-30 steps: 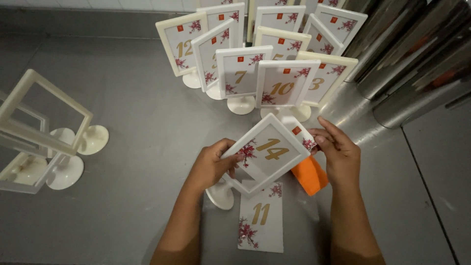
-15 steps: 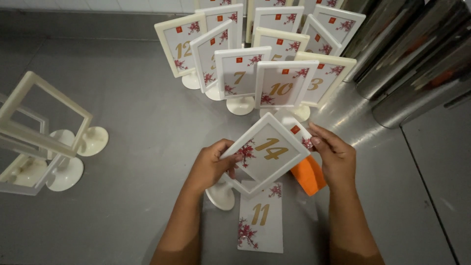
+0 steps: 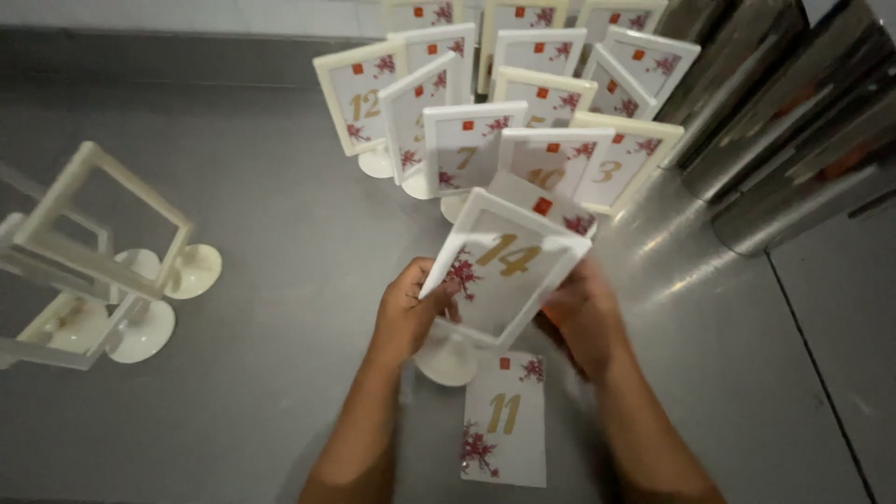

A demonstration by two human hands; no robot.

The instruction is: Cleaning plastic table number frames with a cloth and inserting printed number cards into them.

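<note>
Holding frame [image 3: 504, 271] tilted between my hands: left hand [image 3: 411, 313] pinching its left edge, right hand [image 3: 583, 317] gripping its right side. Loose card [image 3: 505, 420] lies on table [image 3: 261, 233] just below my hands.

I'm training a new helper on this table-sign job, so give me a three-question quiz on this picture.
1. True or false: both hands grip the white frame with the card in it.
2. Where does the loose card lie?
A. flat on the table, below the held frame
B. inside an empty frame
C. on the filled frames
3. Fill in: the empty frames stand on the ____ side of the picture.

Key
1. True: the left hand holds its left edge and the right hand its right.
2. A
3. left; the filled frames stand at the top.
</note>
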